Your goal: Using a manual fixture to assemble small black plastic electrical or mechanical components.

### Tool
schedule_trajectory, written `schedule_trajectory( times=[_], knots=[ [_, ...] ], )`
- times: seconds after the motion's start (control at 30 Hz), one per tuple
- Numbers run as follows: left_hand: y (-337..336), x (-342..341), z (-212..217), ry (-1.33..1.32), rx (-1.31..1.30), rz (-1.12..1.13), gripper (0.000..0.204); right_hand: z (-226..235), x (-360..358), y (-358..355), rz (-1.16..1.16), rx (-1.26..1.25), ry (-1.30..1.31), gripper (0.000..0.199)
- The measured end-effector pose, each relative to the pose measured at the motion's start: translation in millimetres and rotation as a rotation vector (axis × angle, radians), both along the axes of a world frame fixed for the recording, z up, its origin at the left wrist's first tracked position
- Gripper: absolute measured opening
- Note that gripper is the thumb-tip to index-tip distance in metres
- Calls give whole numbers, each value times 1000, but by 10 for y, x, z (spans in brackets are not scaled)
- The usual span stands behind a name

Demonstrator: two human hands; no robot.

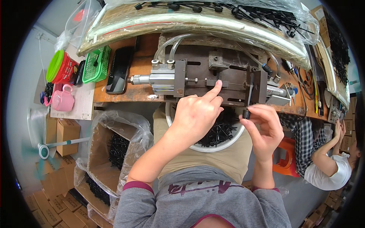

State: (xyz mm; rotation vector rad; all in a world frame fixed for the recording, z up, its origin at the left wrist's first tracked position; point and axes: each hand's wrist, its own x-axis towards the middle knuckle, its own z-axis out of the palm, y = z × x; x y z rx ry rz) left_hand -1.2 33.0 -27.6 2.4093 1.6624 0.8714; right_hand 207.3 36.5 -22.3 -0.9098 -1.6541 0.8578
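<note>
My left hand (197, 116) reaches over the bench fixture (197, 57). Its index finger is stretched out, the tip on a small dark block in the middle of the fixture; the other fingers are loosely bent, and I see nothing held in them. In a pinch between thumb and fingertips, my right hand (264, 127) holds a thin black rod with a thick end (246, 114). The rod stands up in front of the fixture's right upright plate. Below both hands, a white tub (235, 142) full of black parts sits between my legs.
Air cylinders (161, 80) with clear hoses flank the fixture. A phone (119, 70), a green basket (89, 74) and a pink cup (62, 99) lie left. Plastic-covered trays of black rods (197, 22) span the back. Lined cartons (102, 173) stand lower left. Another person (329, 171) works at right.
</note>
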Motion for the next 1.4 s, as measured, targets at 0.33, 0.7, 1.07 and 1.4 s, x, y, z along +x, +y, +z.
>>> schedule_trajectory(
  times=[0.33,0.7,1.07,1.4],
  knots=[
    [822,-320,867,-122,393,30,8,-8,-184,195,32,446,-685,28],
    [1903,-206,1080,156,-5,264,48,23,-420,280,80,528,-866,20],
    [1872,-392,1060,3,103,183,40,303,-311,444,203,323,-677,26],
    [1064,-465,1355,-632,-257,49,26,1016,-425,2012,-261,726,-931,24]
  ],
)
